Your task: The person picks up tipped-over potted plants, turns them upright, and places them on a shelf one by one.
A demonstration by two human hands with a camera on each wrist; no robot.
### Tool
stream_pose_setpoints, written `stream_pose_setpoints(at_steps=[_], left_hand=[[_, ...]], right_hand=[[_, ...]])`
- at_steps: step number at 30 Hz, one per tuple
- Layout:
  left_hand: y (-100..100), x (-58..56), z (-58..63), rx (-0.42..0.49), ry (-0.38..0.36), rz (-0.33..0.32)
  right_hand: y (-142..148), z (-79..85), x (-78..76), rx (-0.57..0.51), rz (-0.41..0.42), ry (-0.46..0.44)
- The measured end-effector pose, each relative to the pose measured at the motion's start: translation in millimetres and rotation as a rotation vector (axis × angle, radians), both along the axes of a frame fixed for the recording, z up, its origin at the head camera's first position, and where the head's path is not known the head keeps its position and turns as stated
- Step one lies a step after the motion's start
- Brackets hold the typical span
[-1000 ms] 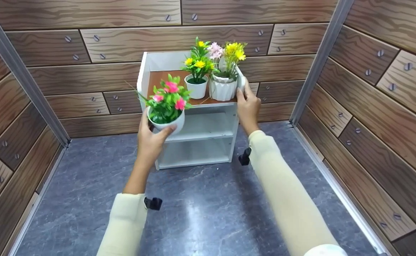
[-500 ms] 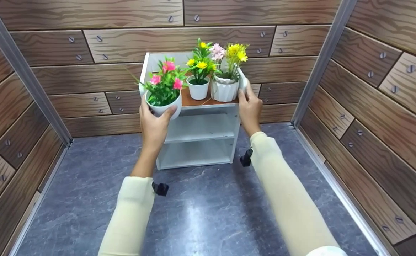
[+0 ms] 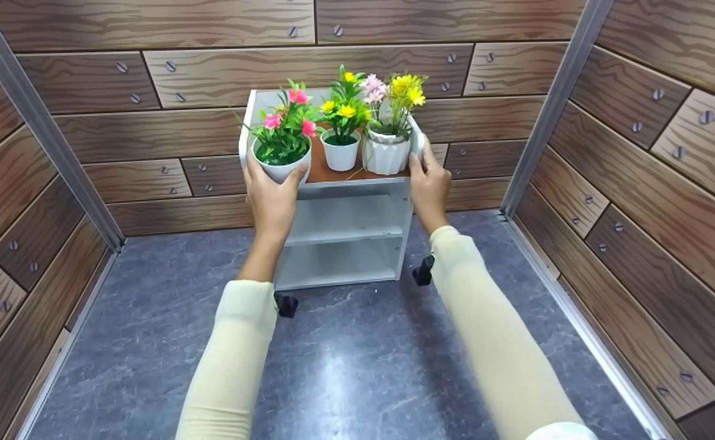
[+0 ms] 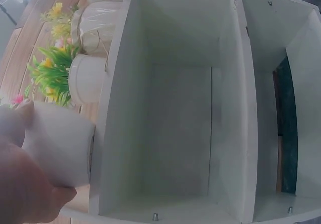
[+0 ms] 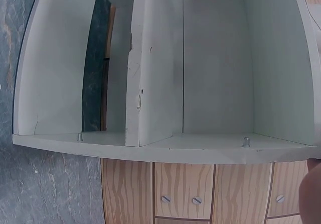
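Observation:
My left hand (image 3: 272,198) grips a white pot of pink artificial flowers (image 3: 283,146) at the left front of a small white shelf unit (image 3: 345,214). In the left wrist view the white pot (image 4: 62,143) is at the top board's front edge; whether it bears on the board I cannot tell. My right hand (image 3: 431,183) holds the unit's right side panel (image 3: 417,139), thumb on the near side. On the brown top stand a white pot with yellow flowers (image 3: 340,150) and a ribbed white pot with pink and yellow flowers (image 3: 387,153).
Below the top are two white compartments; a middle board (image 5: 134,83) divides them. The unit stands on a grey marbled floor (image 3: 345,354) close to the wood-patterned back wall (image 3: 180,140). Similar panels (image 3: 657,183) rise on both sides.
My left hand has carried the pink-flowered pot up and farther back, from in front of the unit to the left of its top. My right hand has kept its hold on the side panel.

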State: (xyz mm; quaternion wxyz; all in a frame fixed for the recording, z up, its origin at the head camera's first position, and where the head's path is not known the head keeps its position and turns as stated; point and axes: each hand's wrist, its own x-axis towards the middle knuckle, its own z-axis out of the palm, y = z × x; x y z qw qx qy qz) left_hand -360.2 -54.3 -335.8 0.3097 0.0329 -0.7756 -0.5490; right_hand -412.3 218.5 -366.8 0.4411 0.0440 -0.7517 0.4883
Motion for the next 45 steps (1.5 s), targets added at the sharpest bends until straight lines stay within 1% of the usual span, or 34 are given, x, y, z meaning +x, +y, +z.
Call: stream_pose_setpoints(at_steps=[2, 5, 9, 15, 21, 24, 32, 39, 45], left_hand=[[2.3, -3.9, 1.7, -0.009, -0.01, 0.029], [5.5, -8.6, 4.8, -0.033, -0.027, 0.057], [8.0, -13.9, 8.3, -0.056, -0.06, 0.072], [9.0, -19.0, 11.8, -0.048, -0.11, 0.091], [13.0, -23.6, 14.0, -0.061, -0.112, 0.092], [14.7, -27.0, 14.5, -0.059, -0.118, 0.11], [16.1, -34.9, 13.0, -0.05, -0.148, 0.15], [17.1, -39.8, 12.3, -0.02, -0.132, 0.139], [17.7, -43.2, 11.2, -0.018, -0.141, 0.136]], right_hand=[[0.5, 0.5, -0.1, -0.002, 0.001, 0.003], [0.7, 0.9, -0.6, -0.003, -0.001, 0.007], [1.2, 0.7, -1.5, 0.006, -0.002, 0.011], [2.6, -0.1, -0.3, 0.026, 0.005, -0.008], [3.4, 0.7, 1.3, 0.034, 0.002, -0.011], [3.5, 0.6, 1.2, 0.033, -0.008, -0.007], [2.3, -1.0, 0.7, 0.032, 0.001, 0.006], [2.3, 0.9, 2.2, 0.042, -0.015, -0.001], [1.3, 0.3, 1.9, 0.024, 0.002, -0.012]])
